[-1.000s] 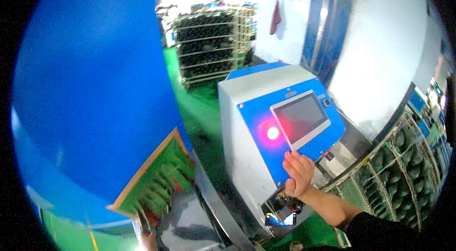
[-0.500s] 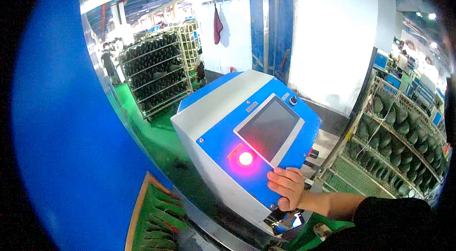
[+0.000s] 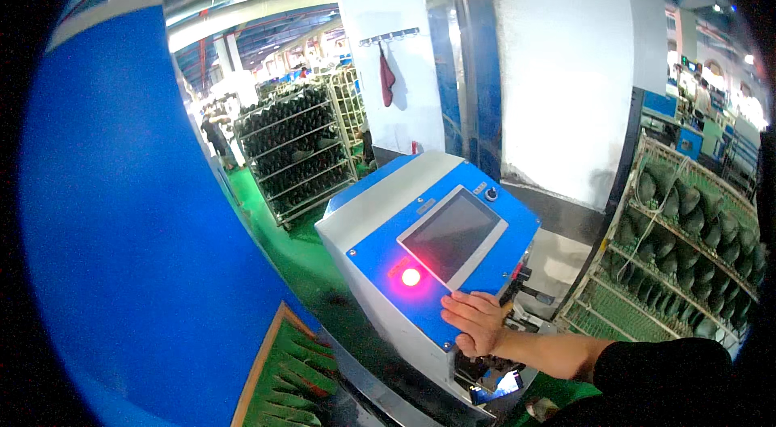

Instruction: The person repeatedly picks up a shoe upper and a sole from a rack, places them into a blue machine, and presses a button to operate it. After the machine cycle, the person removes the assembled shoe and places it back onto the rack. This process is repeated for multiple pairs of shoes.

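Observation:
My right hand (image 3: 477,326) rests palm down on the lower right part of a blue and grey control box (image 3: 339,229). Its fingers lie flat and stretched on the blue face, pointing left, beside the bottom corner of a dark touch screen (image 3: 453,231). Left of the fingertips glows a round red-lit button (image 3: 411,277). A small black knob (image 3: 491,194) sits at the panel's upper right. Just below the hand, a small device with a bright screen (image 3: 503,387) lies by the box; its kind is unclear. My left hand is out of view.
A tall blue panel (image 3: 145,209) fills the left side. Wheeled racks of dark, shoe-like pieces stand behind the box (image 3: 295,144) and at the right (image 3: 687,221). A tray of green pieces (image 3: 295,378) is at lower left. A maroon cloth (image 3: 387,84) hangs on the white wall. A person (image 3: 217,138) stands far off.
The view has shifted, so the box and racks sit a little lower in it. My right hand stays on the panel, and the red light is still lit.

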The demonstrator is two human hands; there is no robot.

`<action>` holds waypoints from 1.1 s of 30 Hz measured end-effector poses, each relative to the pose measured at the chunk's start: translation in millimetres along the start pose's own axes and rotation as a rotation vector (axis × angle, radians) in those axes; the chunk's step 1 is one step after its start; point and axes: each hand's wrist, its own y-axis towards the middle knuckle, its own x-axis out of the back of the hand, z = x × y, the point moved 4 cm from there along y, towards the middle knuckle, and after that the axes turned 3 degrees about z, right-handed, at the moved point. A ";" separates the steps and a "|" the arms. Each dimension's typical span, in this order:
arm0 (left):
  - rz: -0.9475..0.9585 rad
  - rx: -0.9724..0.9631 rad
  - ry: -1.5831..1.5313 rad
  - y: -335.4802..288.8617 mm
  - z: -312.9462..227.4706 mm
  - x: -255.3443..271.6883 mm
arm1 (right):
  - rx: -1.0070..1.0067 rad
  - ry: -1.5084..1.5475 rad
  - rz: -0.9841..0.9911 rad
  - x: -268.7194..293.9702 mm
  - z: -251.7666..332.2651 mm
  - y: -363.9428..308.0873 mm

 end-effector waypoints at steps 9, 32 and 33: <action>0.020 0.006 0.011 -68.4 -29.5 18.7 | -0.048 0.088 0.067 11.6 -7.4 -4.0; -0.082 0.231 -0.033 -213.9 3.5 42.8 | -0.496 0.675 1.130 122.8 -44.3 -270.5; -0.086 0.397 -0.254 -203.5 12.7 35.8 | -0.545 0.693 1.100 131.4 -48.9 -272.9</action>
